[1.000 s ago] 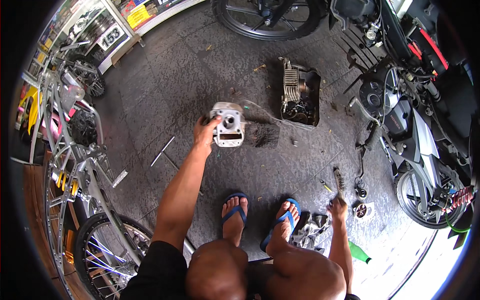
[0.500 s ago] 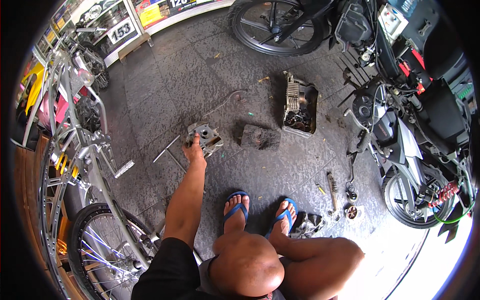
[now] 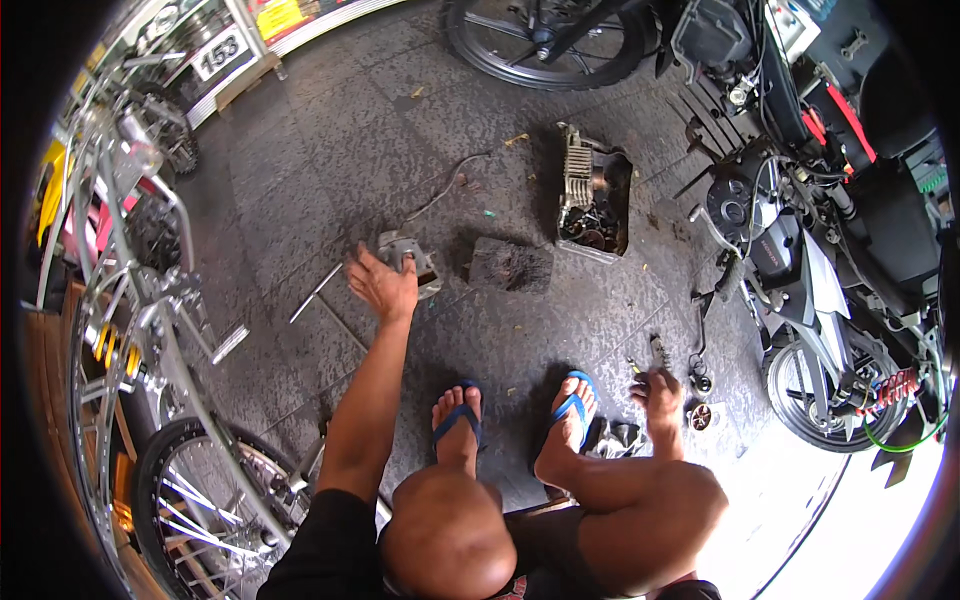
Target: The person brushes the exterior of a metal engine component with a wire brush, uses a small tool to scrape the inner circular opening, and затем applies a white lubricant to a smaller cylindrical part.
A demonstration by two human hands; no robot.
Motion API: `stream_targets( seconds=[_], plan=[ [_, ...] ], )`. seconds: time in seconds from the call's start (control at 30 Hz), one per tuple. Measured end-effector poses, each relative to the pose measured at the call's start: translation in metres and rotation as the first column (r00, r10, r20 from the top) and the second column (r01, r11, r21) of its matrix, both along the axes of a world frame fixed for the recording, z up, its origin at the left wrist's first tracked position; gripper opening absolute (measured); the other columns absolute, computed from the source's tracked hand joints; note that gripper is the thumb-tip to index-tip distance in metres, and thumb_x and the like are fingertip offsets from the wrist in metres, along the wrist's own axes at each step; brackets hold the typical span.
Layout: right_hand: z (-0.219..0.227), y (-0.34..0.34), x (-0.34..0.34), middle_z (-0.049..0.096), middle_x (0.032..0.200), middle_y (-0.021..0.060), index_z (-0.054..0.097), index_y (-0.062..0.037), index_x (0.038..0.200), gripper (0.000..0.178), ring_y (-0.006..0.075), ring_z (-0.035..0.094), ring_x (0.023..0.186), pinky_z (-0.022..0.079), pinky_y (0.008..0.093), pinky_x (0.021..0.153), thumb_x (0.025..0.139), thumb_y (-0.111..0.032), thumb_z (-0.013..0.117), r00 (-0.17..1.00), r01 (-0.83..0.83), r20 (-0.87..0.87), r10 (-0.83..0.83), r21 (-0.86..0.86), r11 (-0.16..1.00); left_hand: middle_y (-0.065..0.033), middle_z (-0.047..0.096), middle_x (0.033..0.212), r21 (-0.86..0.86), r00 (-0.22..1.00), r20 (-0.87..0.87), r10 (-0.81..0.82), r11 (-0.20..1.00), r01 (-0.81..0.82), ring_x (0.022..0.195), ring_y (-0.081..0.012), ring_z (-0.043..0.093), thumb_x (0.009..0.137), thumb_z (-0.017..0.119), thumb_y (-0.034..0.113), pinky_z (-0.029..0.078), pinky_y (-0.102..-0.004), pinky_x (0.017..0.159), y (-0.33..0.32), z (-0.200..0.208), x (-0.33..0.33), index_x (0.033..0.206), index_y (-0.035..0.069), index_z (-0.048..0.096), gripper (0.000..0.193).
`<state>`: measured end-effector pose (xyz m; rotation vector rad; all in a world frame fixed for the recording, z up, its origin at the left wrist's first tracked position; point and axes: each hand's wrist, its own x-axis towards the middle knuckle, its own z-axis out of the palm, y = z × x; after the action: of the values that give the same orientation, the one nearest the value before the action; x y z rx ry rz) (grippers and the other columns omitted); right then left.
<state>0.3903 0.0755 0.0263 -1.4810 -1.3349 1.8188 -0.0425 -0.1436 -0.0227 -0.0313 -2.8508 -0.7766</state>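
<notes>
A grey cast-metal engine part (image 3: 428, 272) lies on the floor left of centre. My left hand (image 3: 384, 288) is over its near left side, fingers spread and thumb against the metal. The hand covers much of the part. At the right, beyond my knee, my right hand (image 3: 662, 396) has its fingers curled over the handle of a brush (image 3: 658, 350). Only the brush's bristled end shows past the fingers. Touching or just beside those fingers is a thin yellow-handled tool (image 3: 634, 367), partly covered.
A dark rough block (image 3: 510, 266) and a metal tray of engine parts (image 3: 622, 245) lie ahead. Beside my left hand is a metal T-bar (image 3: 316, 292). Small round parts (image 3: 700, 415) lie right of my right hand. A bike frame (image 3: 190, 350) stands left, a motorcycle (image 3: 775, 255) right.
My right hand has come into view and reached the brush. My left hand's fingers have lifted and spread to the left over the engine part. The view has shifted slightly.
</notes>
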Motion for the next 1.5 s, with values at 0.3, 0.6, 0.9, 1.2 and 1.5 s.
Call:
stream_targets(
  seconds=[0.3,0.6,0.9,1.2,1.5],
  plan=[
    [-0.082,0.014,-0.107,0.07,0.077,0.0186,0.066,0.004,0.091,0.03,0.0278,0.07,0.066,0.054,0.0399,0.061,0.094,-0.025,0.06,0.893,-0.359,0.309,0.326,0.056,0.932,-0.0195,0.049,0.138,0.035,0.694,-0.223,-0.684,0.706,0.707,0.127,-0.0416,0.047,0.082,0.076,0.012,0.043,-0.053,0.103,0.072,-0.008,0.016,0.12,0.005,0.06,0.042],
    [-0.108,0.048,-0.113,0.068,0.078,0.0236,0.066,-0.0029,0.09,0.021,0.0463,0.068,0.073,0.054,0.0512,0.062,0.091,-0.024,0.062,0.633,-0.706,0.569,0.525,0.146,0.693,-0.0175,0.057,0.127,0.069,0.506,0.009,-0.863,0.505,0.86,0.117,-0.0389,0.055,0.084,0.073,0.009,0.047,-0.0503,0.098,0.13,-0.042,-0.001,0.115,0.003,0.063,0.033],
    [-0.067,0.062,-0.154,0.069,0.081,0.0227,0.064,0.0003,0.098,0.023,0.0428,0.07,0.076,0.053,0.0464,0.064,0.095,-0.022,0.063,0.672,-0.69,0.344,0.655,-0.029,0.723,-0.0103,0.065,0.093,0.219,0.507,-0.03,-0.861,0.49,0.844,0.085,-0.0289,0.063,0.085,0.072,0.009,0.052,-0.0399,0.078,0.153,-0.027,0.037,0.099,0.004,0.066,0.016],
    [-0.044,0.058,-0.205,0.065,0.076,0.0251,0.061,0.002,0.092,0.021,0.0441,0.067,0.072,0.05,0.0471,0.062,0.094,-0.018,0.065,0.661,-0.749,0.102,0.744,0.02,0.663,0.0004,0.064,0.079,0.703,0.113,0.711,-0.694,0.706,-0.09,0.073,-0.0053,0.057,0.094,0.073,0.012,0.045,-0.0231,0.062,0.14,-0.017,0.101,0.102,0.002,0.068,0.013],
    [-0.04,0.097,-0.219,0.071,0.079,0.0163,0.068,-0.0007,0.099,0.014,0.0269,0.07,0.064,0.054,0.0372,0.055,0.094,-0.014,0.067,0.743,-0.67,0.261,0.617,0.278,0.689,0.0014,0.061,0.078,0.699,0.328,0.701,-0.633,0.702,-0.138,0.07,-0.0069,0.055,0.097,0.069,0.016,0.046,-0.0257,0.066,0.118,-0.013,0.074,0.088,0.005,0.063,0.015]
  ],
)
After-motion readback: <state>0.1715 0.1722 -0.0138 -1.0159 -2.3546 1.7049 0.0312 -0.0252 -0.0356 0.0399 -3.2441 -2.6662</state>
